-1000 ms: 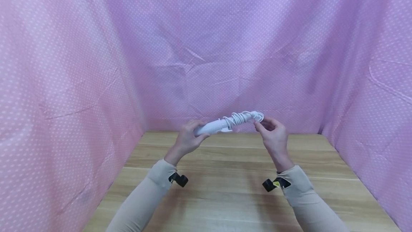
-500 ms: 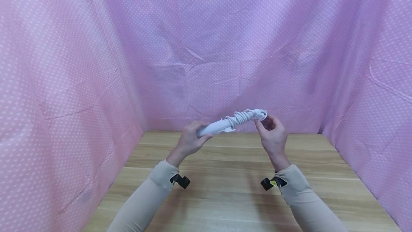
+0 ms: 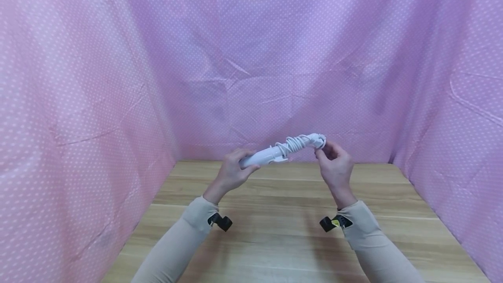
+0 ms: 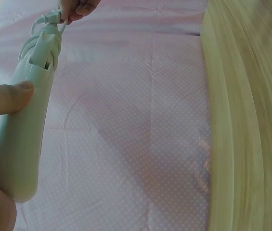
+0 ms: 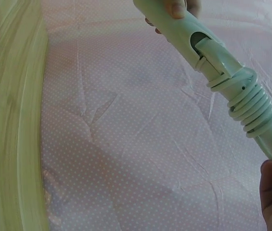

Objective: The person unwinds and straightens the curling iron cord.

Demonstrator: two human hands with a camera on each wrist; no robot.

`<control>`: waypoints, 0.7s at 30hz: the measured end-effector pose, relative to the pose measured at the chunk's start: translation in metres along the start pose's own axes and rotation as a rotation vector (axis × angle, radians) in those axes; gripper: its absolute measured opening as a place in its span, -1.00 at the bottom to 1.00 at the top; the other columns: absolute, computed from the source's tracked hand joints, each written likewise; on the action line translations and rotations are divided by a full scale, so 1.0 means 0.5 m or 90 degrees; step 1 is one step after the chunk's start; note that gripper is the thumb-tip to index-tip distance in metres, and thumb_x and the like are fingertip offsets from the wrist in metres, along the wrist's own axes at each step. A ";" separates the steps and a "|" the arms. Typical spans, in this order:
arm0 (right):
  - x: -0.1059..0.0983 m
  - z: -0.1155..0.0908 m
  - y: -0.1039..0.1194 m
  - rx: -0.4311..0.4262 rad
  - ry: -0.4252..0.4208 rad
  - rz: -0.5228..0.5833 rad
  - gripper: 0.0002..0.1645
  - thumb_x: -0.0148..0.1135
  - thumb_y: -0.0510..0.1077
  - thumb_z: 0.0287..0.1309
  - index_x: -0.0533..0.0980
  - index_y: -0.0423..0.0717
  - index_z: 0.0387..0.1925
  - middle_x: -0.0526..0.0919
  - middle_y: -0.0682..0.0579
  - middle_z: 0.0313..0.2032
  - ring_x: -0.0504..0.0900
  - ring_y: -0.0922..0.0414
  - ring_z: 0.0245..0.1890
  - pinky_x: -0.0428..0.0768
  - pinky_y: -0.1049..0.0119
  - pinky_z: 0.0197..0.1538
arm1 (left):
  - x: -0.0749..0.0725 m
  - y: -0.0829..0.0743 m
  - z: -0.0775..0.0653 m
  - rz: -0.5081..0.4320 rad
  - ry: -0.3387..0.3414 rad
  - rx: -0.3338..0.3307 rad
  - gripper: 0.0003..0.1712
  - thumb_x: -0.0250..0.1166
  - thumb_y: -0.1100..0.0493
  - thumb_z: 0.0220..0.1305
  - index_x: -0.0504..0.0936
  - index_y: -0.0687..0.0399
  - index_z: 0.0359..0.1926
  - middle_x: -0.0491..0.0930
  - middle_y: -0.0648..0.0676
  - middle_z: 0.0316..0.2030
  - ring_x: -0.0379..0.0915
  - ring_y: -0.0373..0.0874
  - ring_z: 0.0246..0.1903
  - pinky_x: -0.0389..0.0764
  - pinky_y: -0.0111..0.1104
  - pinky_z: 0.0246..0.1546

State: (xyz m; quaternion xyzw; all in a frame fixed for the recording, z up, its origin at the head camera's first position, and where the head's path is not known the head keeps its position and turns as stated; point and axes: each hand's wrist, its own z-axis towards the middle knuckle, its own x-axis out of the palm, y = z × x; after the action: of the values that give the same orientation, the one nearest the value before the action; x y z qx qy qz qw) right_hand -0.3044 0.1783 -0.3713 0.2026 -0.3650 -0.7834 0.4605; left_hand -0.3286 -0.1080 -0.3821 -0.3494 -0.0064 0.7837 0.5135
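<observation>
Curtained recording booth (image 3: pixel 78 77), pink dotted cloth (image 3: pixel 275 47) on three sides, wood-grain tabletop (image 3: pixel 275 239), black wrist cameras (image 3: pixel 225 223)

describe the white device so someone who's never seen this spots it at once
Look above the wooden table, before the pink dotted backdrop. Between the left hand, gripping one end, and the right hand, at the other, is the white device. Unlike the hands beside it, it is tubular, with cord coiled around it.
</observation>
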 end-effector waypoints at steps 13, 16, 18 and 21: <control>-0.029 0.015 -0.001 0.165 0.117 0.112 -0.81 0.26 -0.41 0.16 0.60 -0.34 -0.16 0.75 0.13 -0.42 0.69 0.29 -0.47 0.66 0.48 -0.24 | 0.001 0.006 -0.010 -0.018 0.003 -0.031 -0.57 0.54 0.22 -0.01 0.67 0.22 -0.07 0.70 0.21 -0.12 0.63 0.03 -0.12 0.67 -0.12 -0.18; -0.034 0.020 -0.002 0.191 0.142 0.158 -0.83 0.22 -0.45 0.17 0.59 -0.28 -0.18 0.73 0.24 -0.44 0.69 0.30 -0.47 0.66 0.47 -0.22 | 0.000 0.007 -0.010 -0.021 0.003 -0.028 -0.57 0.54 0.22 -0.01 0.67 0.21 -0.07 0.70 0.21 -0.12 0.63 0.03 -0.13 0.67 -0.13 -0.19; -0.037 0.021 -0.002 0.204 0.154 0.196 -0.81 0.20 -0.48 0.17 0.59 -0.24 -0.21 0.73 0.24 -0.44 0.70 0.29 -0.47 0.67 0.45 -0.22 | 0.000 0.008 -0.011 -0.020 0.002 -0.027 -0.58 0.54 0.21 -0.01 0.68 0.20 -0.08 0.70 0.19 -0.13 0.63 0.01 -0.14 0.67 -0.15 -0.20; -0.040 0.021 -0.001 0.220 0.166 0.244 -0.76 0.19 -0.50 0.16 0.60 -0.16 -0.25 0.75 0.21 -0.42 0.71 0.26 -0.45 0.67 0.43 -0.22 | 0.002 0.011 -0.011 -0.019 -0.001 -0.020 -0.57 0.55 0.21 -0.03 0.68 0.20 -0.09 0.71 0.16 -0.15 0.63 -0.02 -0.16 0.67 -0.19 -0.21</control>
State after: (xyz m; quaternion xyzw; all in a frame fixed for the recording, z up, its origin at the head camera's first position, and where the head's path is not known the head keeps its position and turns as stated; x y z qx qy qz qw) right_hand -0.3015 0.2000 -0.3652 0.3041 -0.4626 -0.5757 0.6018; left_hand -0.3301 -0.1119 -0.3887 -0.3566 -0.0240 0.7762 0.5194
